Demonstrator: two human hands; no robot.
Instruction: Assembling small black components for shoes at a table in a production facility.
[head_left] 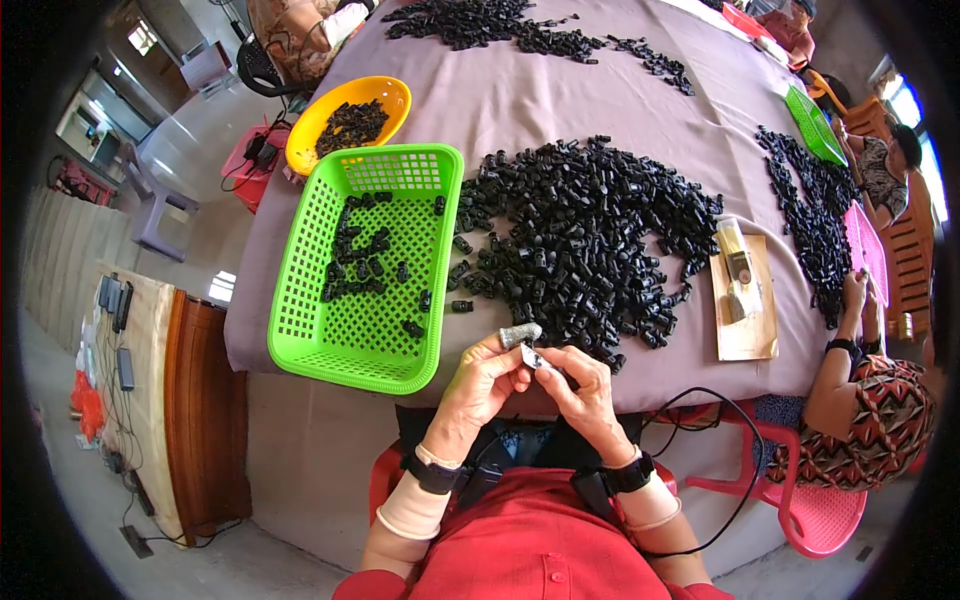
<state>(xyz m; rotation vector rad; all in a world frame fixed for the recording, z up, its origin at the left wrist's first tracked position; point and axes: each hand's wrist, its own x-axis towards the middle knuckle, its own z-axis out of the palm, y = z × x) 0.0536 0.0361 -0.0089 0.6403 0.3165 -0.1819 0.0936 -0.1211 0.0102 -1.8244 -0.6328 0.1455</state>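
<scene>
A small black plastic part point(540, 362), partly hidden and too small to make out in detail, sits pinched between the two hands at the near edge of the table point(560, 110), just in front of the person's red top. The left hand point(485, 385) has its fingers curled closed around the part from the left, and its forefinger wears a grey fingertip cover point(520, 334) that points up and to the right. The right hand point(582, 388) closes on the same part from the right, fingertips touching those of the left hand. Just beyond the hands lies a large heap of black parts point(580, 240) on the mauve cloth. To the left of the heap stands a green plastic basket point(300, 300) holding a scattering of the same parts. Farther left and away is a yellow bowl point(385, 92) with more. To the right of the heap lies a brown card point(750, 335), and near it another person's hand point(853, 290) works.
</scene>
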